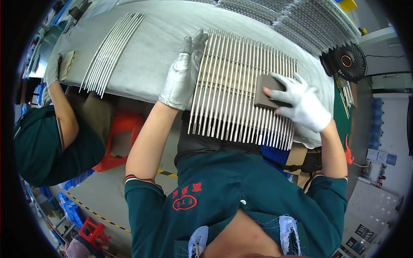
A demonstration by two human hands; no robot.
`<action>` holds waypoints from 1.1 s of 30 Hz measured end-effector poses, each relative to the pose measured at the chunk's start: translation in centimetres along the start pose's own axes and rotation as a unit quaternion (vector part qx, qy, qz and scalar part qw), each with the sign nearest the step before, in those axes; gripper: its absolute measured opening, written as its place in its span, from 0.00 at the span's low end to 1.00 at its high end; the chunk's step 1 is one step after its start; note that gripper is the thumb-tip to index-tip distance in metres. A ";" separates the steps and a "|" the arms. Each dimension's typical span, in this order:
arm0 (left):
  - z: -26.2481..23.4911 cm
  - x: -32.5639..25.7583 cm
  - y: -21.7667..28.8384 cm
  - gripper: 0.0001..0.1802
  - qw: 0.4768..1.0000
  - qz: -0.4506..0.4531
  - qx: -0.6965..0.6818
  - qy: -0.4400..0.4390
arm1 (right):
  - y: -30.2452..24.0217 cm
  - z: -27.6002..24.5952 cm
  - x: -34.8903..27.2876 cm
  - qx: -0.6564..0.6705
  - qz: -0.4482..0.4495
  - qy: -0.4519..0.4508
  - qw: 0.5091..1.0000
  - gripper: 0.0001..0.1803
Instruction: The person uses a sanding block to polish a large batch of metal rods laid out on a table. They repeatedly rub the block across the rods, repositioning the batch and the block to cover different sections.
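A wide row of thin, shiny metal rods (228,77) lies side by side on the cloth-covered table, their near ends reaching past its front edge above my lap. Upright along the row's left side stands my left hand (183,75), in a silvery glove, its fingers stretched out and its palm toward the rods. My right hand (303,101), gloved too, grips a flat grey-brown sanding block (267,89) that rests on the rods toward the right. One bare fingertip pokes out of that glove at the block. The block's far right part is hidden under my fingers.
A smaller row of rods (114,49) lies farther left, near a co-worker's gloved hand (52,71) holding a cloth. Stacked metal rods (305,21) line the table's back. At the right stands a black fan (346,61); a red stool (122,137) is at left.
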State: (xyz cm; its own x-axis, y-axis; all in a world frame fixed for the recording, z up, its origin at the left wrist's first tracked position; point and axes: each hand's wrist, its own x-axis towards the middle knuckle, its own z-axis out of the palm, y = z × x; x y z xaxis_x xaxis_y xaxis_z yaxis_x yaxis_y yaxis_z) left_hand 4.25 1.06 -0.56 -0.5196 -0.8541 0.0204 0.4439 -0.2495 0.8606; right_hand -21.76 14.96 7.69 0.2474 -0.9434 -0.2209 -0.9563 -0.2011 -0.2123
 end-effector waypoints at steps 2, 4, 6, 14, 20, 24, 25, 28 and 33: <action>-0.1 0.2 -0.2 0.45 1.000 0.001 0.019 -0.010 | 1.6 -0.2 -3.4 0.023 0.039 -0.008 0.999 0.33; 0.3 0.2 -0.2 0.43 0.996 0.017 0.086 -0.011 | 2.4 -0.3 -5.2 0.001 0.043 -0.002 0.999 0.33; 0.2 0.2 0.1 0.41 0.977 0.046 0.208 -0.029 | 2.9 0.0 -4.3 0.102 0.050 0.042 0.993 0.33; 2.8 0.8 -0.5 0.39 0.555 0.165 0.790 -0.202 | 3.5 0.7 0.8 0.041 0.024 0.040 0.998 0.29; 6.4 1.0 -2.4 0.42 0.552 0.183 0.776 -0.243 | 6.2 -0.2 -3.2 0.061 0.077 0.020 0.995 0.30; 8.7 1.6 -4.1 0.41 0.589 0.211 0.727 -0.282 | 8.1 -0.2 -6.2 0.095 0.127 0.055 0.986 0.30; 8.7 1.9 -4.1 0.40 0.615 0.208 0.700 -0.296 | 8.6 0.0 -6.8 0.125 0.112 0.086 0.982 0.31; 6.6 3.0 -2.3 0.36 0.623 0.252 0.707 -0.218 | 9.0 -0.4 -9.9 0.156 0.168 0.069 0.971 0.32; -0.5 2.8 -0.5 0.26 0.514 0.228 0.823 -0.079 | 10.2 1.4 -13.8 0.154 0.172 0.071 0.970 0.34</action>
State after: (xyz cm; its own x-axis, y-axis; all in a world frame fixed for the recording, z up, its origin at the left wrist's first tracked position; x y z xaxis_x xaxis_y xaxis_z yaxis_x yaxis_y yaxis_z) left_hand 2.93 -1.49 -1.18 -0.7465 -0.5720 0.3398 -0.6056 0.7957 0.0089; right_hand -34.70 26.33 7.23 -0.1236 -0.9719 -0.2003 -0.8812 0.2003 -0.4281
